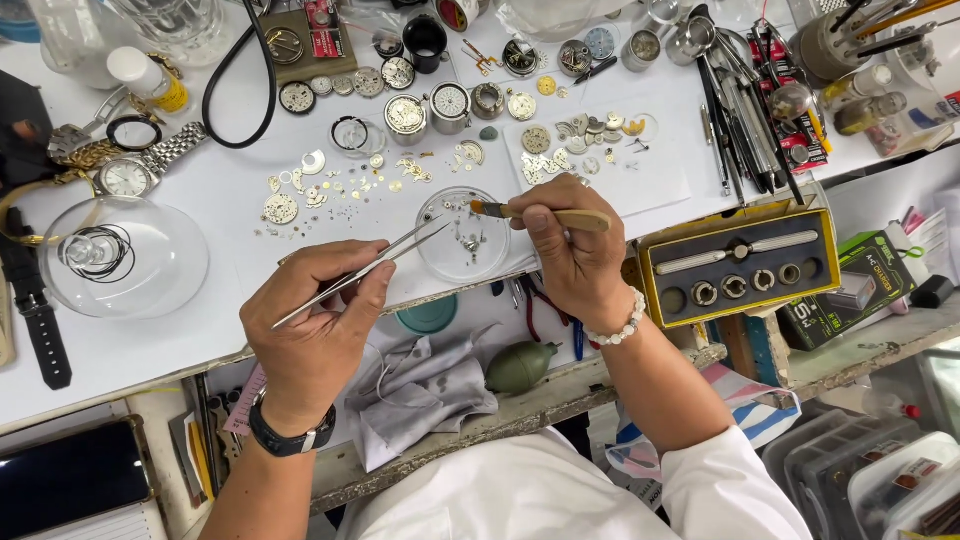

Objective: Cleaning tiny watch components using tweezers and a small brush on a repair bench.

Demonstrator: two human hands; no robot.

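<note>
Over the small clear glass dish (462, 243) at the near edge of the white counter (150, 340), the left hand (318, 325) keeps a closed grip on steel tweezers (365, 272) whose tips reach the dish's left rim, while the right hand (572, 252) pinches a wooden-handled brush (540, 213) with bristles above its far rim.

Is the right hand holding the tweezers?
No, the right hand holds a small wooden-handled brush over the clear dish; the left hand holds the tweezers.
</note>
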